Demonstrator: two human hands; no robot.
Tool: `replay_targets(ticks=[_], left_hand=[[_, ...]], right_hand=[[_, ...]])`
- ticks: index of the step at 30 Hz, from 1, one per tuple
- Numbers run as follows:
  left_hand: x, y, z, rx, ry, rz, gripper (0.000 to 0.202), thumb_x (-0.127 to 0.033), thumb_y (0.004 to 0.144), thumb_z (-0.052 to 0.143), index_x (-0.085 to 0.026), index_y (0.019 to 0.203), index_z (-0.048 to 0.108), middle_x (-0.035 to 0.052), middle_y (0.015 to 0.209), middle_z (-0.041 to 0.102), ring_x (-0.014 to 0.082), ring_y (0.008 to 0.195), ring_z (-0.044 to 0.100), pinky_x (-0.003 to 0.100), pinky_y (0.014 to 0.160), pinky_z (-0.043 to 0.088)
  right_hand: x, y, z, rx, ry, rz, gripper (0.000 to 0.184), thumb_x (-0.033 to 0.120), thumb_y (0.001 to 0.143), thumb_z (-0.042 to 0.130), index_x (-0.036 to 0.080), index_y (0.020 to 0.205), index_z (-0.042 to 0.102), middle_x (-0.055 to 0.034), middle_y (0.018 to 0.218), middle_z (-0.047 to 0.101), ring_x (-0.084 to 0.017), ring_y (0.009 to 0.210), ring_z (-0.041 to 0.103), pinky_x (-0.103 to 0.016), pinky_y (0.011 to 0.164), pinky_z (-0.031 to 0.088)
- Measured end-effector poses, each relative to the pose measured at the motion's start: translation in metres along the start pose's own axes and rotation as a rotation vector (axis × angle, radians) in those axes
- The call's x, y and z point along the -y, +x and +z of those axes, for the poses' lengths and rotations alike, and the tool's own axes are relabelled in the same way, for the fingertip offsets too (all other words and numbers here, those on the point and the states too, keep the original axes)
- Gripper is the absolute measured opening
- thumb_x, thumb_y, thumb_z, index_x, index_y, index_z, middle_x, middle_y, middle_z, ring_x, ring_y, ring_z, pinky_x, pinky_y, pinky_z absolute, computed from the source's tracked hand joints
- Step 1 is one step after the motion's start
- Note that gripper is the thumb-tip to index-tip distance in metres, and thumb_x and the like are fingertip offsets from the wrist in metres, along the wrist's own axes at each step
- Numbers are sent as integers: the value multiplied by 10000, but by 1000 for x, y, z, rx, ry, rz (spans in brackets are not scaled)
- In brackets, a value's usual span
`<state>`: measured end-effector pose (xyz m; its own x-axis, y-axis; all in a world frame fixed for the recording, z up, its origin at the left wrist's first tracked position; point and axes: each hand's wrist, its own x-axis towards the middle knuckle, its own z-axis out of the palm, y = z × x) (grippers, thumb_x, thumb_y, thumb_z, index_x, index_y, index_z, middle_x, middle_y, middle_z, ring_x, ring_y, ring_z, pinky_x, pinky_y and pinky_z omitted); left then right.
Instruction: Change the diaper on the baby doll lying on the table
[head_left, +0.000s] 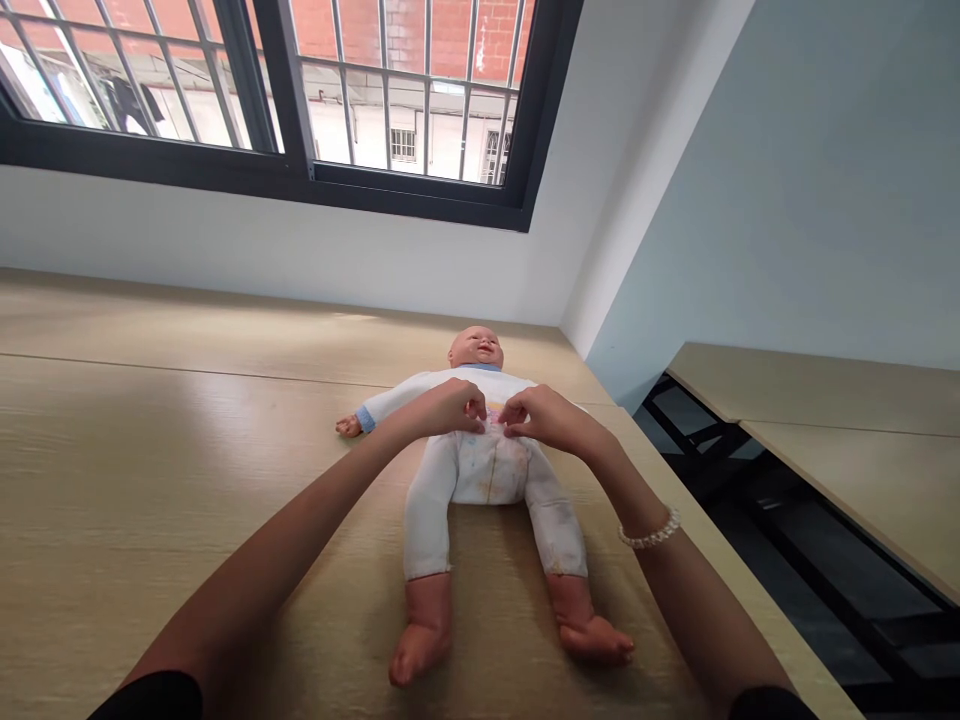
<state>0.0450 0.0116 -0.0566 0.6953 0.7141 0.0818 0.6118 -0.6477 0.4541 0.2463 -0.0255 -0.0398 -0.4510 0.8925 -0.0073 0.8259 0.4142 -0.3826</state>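
A baby doll [491, 475] lies on its back on the wooden table, its head toward the window wall and its bare feet toward me. It wears a white outfit with blue trim at the collar and cuff, a small coloured print on the chest and stains on the lower half. At the doll's waist, my left hand [459, 405] has its fingers curled and pinched on the cloth. Opposite it, my right hand [541, 415] pinches the same clothing, a short gap from the left. Most of the doll's arm on the right is hidden behind my right hand.
The pale wooden table [187, 480] has a seam across it and ends at a right edge. Beyond a gap stands another table [862, 470] with a dark frame. A barred window [405, 190] with a dark frame is set in the wall behind.
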Motion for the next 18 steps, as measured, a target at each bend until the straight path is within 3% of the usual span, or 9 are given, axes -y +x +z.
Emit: replay_targets(ticks=[5,9,14,18], left_hand=[[2,5,10,-2,40,-16,124,-245,743,708,-177,846,701,3,847,676,152,793,600,212,633,400],[-1,5,12,6,86,-47,123,-207,756,689,-148,863,678,21,853,674,155,780,590,225,607,373],[-8,0,9,50,103,-39,19,-175,761,654,-165,746,661,29,756,656,170,698,568,265,565,331],[-26,-11,5,70,199,-17,193,-107,800,529,-177,658,640,64,784,653,211,730,573,301,579,327]], right_hand=[[-2,2,1,39,-13,-3,112,116,747,745,165,847,747,-41,863,723,-195,814,643,-264,687,435],[4,2,4,37,-42,20,71,89,758,715,150,789,734,-27,787,707,-170,738,617,-256,632,395],[16,-2,6,3,-105,25,181,10,741,629,158,696,722,-35,764,717,-189,738,629,-273,640,403],[23,-8,4,70,-106,-22,261,-31,730,563,159,710,741,-54,800,742,-223,753,656,-307,670,445]])
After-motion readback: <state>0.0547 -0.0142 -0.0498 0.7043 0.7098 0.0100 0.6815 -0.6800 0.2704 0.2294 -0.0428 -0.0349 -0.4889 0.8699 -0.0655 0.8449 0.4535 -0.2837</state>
